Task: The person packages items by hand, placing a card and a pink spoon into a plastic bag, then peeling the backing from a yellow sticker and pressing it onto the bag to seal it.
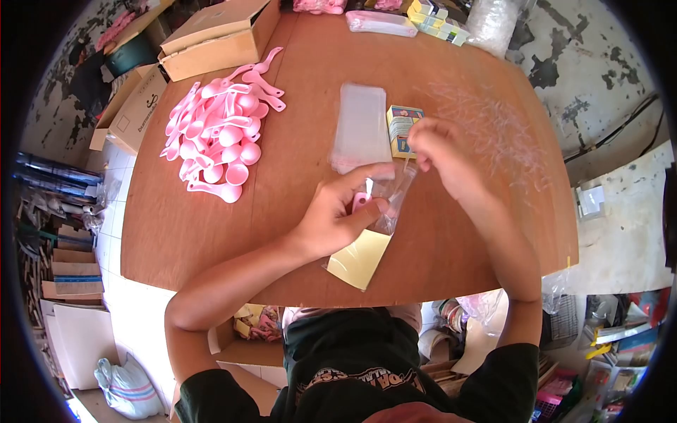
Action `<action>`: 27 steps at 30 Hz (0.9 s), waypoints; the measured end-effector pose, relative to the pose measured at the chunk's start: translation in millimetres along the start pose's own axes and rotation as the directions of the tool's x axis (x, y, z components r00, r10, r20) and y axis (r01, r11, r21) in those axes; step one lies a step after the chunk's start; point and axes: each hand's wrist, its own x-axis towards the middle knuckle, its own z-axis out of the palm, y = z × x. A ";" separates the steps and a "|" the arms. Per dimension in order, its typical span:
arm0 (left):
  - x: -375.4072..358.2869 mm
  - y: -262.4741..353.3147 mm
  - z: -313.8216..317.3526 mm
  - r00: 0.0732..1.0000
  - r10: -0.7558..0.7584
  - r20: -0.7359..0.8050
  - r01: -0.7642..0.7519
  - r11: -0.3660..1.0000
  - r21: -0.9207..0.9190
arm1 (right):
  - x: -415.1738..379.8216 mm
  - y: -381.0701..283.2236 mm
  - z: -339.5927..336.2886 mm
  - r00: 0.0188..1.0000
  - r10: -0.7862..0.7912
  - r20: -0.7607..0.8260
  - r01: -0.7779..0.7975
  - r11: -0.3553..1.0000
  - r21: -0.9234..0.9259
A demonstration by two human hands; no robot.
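My left hand (338, 211) is closed on a clear plastic bag (398, 201), pinched between thumb and fingers near the table's front edge. Inside the bag are a pale yellow card (360, 259) and a pink piece (361, 200) like a scoop's handle, mostly covered by my fingers. My right hand (436, 144) is up by the bag's far end, its fingers curled together; whatever they pinch is too small to make out. Just beyond it lies a small yellow and blue box (403, 127). A stack of clear plastic bags (360, 123) lies to the left of the box.
Pink scoops (218, 130) are heaped on the left of the wooden table (303, 63). Thin clear strips (504, 130) lie scattered on the right. A cardboard box (215, 39) stands at the back left. More packets (381, 23) and small boxes (441, 27) line the back edge.
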 end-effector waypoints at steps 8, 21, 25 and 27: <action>5.2 -3.9 0.4 0.971 -0.165 -0.172 0.115 0.957 -0.266 | 135.9 33.1 -158.8 0.742 -0.266 -0.616 -0.118 0.852 -0.510; 7.7 -2.3 -2.8 0.973 -0.190 -0.130 0.154 0.957 -0.248 | 195.1 65.5 -217.0 0.940 -0.329 0.085 0.143 0.154 -0.978; 5.1 -3.6 -1.0 0.984 -0.111 -0.139 0.069 0.958 -0.279 | 145.3 7.1 -180.5 0.820 -0.563 -0.103 0.065 0.270 -0.961; 6.9 1.4 3.2 0.982 -0.092 -0.167 0.041 0.957 -0.287 | 116.4 -15.3 -153.8 0.727 -0.681 -0.087 0.080 0.210 -0.974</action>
